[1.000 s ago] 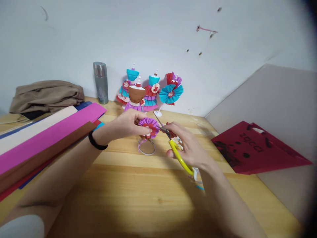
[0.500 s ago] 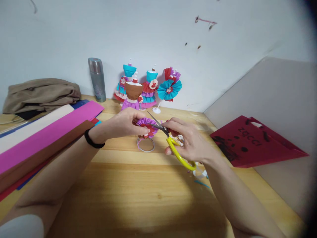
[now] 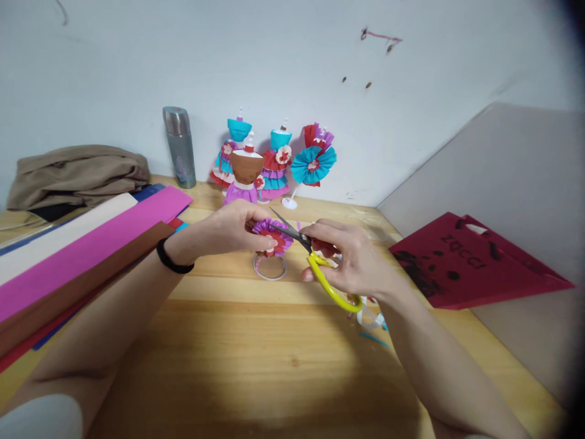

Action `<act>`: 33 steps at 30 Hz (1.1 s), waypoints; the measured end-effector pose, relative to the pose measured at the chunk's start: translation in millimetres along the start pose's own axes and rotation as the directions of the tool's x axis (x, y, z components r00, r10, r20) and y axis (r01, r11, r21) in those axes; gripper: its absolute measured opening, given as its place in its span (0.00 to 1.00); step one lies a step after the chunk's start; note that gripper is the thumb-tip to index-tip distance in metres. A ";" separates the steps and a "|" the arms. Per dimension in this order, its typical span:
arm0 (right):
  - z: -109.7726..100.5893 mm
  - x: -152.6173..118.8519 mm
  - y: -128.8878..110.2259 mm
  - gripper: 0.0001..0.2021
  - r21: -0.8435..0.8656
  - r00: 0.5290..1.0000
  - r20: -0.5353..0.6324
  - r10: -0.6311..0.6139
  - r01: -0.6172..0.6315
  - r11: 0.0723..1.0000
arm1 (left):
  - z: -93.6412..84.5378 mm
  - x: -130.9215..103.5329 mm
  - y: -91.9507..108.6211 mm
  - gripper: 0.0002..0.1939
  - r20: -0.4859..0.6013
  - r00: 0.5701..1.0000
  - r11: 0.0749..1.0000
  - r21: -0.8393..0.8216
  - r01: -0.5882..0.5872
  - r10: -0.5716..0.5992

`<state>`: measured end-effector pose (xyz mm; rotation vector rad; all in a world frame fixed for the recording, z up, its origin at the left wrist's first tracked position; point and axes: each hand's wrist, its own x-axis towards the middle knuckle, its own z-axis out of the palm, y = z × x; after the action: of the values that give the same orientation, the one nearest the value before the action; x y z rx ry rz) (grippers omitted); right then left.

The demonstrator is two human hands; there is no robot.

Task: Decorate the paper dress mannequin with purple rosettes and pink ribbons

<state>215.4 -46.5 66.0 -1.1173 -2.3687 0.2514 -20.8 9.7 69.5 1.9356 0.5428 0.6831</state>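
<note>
My left hand pinches a pleated paper flower, purple around the outside with a red middle. Yellow-handled scissors are gripped in my right hand. Their dark blades stand apart, with one blade over the flower's upper edge and the tips pointing up and left. Just below the flower a thin pale ring rests on the table; a roll of tape is possible, but I cannot tell.
Behind my hands stand several small dress forms in paper dresses, a brown-topped one foremost. A steel flask and folded brown cloth are at the back left. Coloured paper sheets lie left. Paper scraps and a red bag are right.
The scissors have shifted slightly over the flower's top edge, their blades still apart. The flower has turned a little in my left hand, which otherwise stays in place.
</note>
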 end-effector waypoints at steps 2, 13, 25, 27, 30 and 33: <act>-0.2 0.1 -0.4 0.18 0.003 1.000 -0.009 0.004 -0.004 1.000 | -0.2 -0.1 -0.8 0.06 0.004 1.000 1.000 0.020 -0.004 0.003; -3.0 1.6 -0.3 0.18 -0.026 0.999 -0.020 -0.038 0.038 0.999 | -1.8 -0.9 -0.2 0.10 0.034 0.999 0.987 0.160 0.034 -0.040; -7.0 3.3 -2.7 0.17 -0.044 0.997 -0.001 -0.075 0.075 0.996 | -2.4 -2.1 -2.5 0.10 -0.008 0.997 0.980 0.186 0.075 -0.075; -7.5 3.8 -2.4 0.17 -0.049 0.997 0.005 -0.081 0.081 0.996 | -2.8 -2.4 -2.3 0.11 -0.009 0.998 0.979 0.193 0.069 -0.069; -8.8 4.5 -1.9 0.17 -0.064 0.997 0.020 -0.078 0.079 0.995 | -3.8 -2.9 -3.2 0.11 -0.012 0.998 0.973 0.221 0.063 -0.062; -10.7 4.3 -1.4 0.18 -0.084 0.997 0.035 -0.076 0.078 0.993 | -4.7 -3.3 -4.8 0.11 -0.022 0.999 0.959 0.282 0.034 -0.029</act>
<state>217.7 -44.7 77.2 -1.0647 -2.4654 0.1434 -26.7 12.6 66.2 2.1831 0.7122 0.6290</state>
